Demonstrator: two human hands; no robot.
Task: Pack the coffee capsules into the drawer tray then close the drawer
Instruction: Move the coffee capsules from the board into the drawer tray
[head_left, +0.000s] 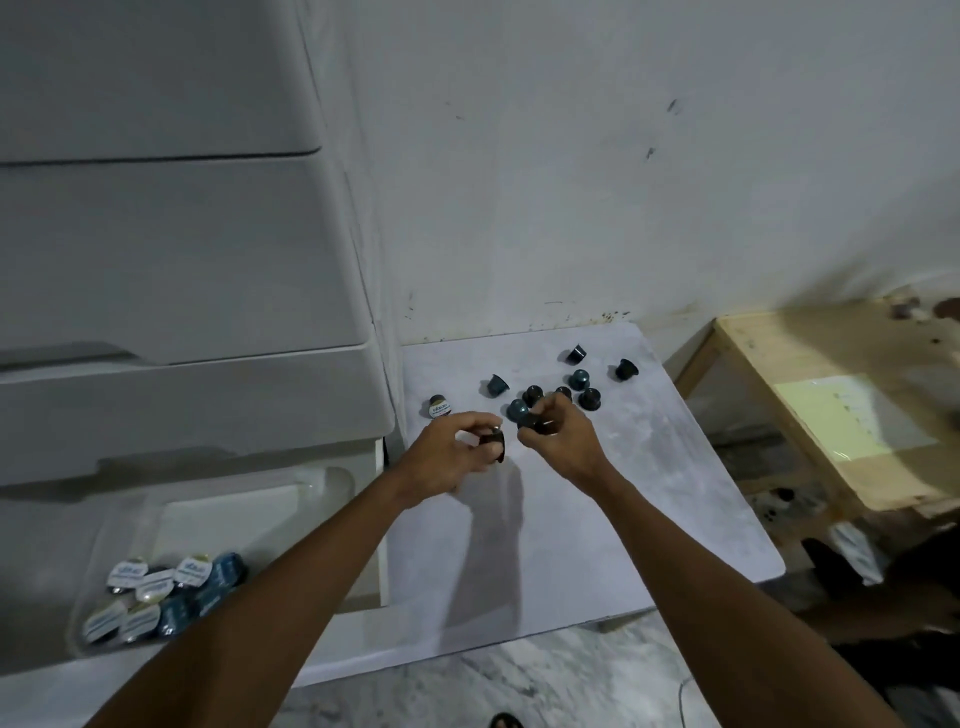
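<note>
Several dark and blue coffee capsules (578, 380) lie scattered at the far end of a white table (597, 519). My left hand (452, 452) holds a dark capsule (493, 442) just above the table. My right hand (558, 431) grips another dark capsule (535, 423) right beside the loose pile. At the lower left an open drawer holds a clear tray (218, 514), and several capsules (166, 592) with white and blue lids sit in the tray's near corner. One white-lidded capsule (439, 406) lies apart at the table's left edge.
A white plastic drawer cabinet (182, 260) stands at the left against the wall. A wooden bench (841, 410) is to the right of the table. Marble floor shows below, with dark items at the right edge.
</note>
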